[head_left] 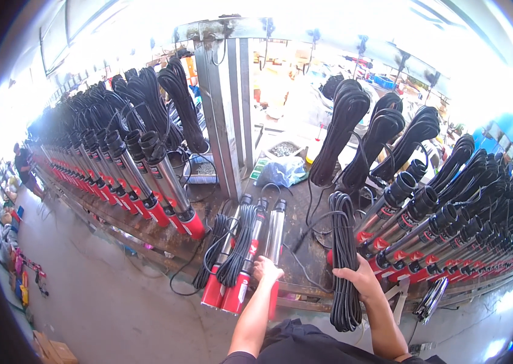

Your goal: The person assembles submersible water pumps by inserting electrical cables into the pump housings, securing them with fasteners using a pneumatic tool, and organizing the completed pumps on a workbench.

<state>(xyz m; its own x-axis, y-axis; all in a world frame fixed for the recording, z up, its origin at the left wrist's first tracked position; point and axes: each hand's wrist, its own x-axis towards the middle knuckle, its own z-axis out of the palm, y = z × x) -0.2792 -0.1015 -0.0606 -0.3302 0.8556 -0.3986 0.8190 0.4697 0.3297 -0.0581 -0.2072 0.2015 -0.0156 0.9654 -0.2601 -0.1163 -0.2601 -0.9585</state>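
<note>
My left hand is closed round the lower part of a steel-and-red submersible pump lying at the bench's front edge. Its red end sticks out past the edge, partly behind my wrist. Just left of it lie two more pumps with coils of black cable resting on them. In my right hand is a long coil of black cable, gripped round its middle and hanging over the edge. Loose cable runs across the bench near it.
Long rows of standing pumps with hanging cable coils fill the left side, with more pumps on the right. A metal post rises from the worn bench. Behind lie a blue plastic bag and a tray of small parts.
</note>
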